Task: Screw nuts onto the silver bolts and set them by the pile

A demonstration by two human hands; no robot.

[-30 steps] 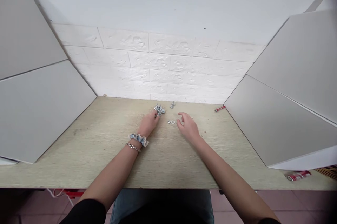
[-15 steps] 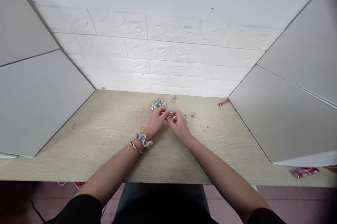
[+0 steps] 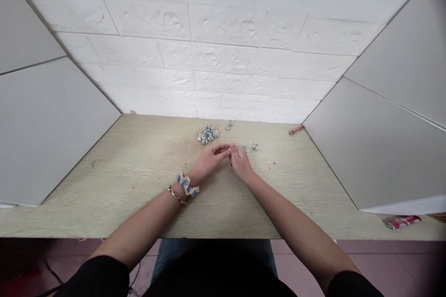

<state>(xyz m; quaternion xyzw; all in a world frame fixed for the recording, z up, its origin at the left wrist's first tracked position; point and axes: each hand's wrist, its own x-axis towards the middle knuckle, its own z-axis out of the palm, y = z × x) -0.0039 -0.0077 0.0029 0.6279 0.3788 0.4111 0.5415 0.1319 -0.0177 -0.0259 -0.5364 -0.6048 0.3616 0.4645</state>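
My left hand (image 3: 210,157) pinches a small silvery bolt (image 3: 226,150) between thumb and fingertips, just above the wooden tabletop. My right hand (image 3: 239,161) meets it from the other side, thumb and fingers closed around the other end of the bolt; that end is mostly covered. Beyond my left hand lies a pile of bolts with washers or nuts (image 3: 207,133), many standing on their heads. To the right of my right hand rest a small nut (image 3: 244,147), a loose bolt (image 3: 255,147), and another piece partly hidden by the hand.
A couple of bolts (image 3: 229,124) sit apart near the white brick-pattern wall (image 3: 209,60). Grey panels flank the wooden table (image 3: 114,185) left and right. One red battery-like cylinder (image 3: 296,130) lies by the right panel, another red cylinder (image 3: 403,222) near the front right edge.
My right hand has turned, its thumb now up over the bolt and its fingers curled under. The view has tipped slightly, uncovering more of the bolt pile.
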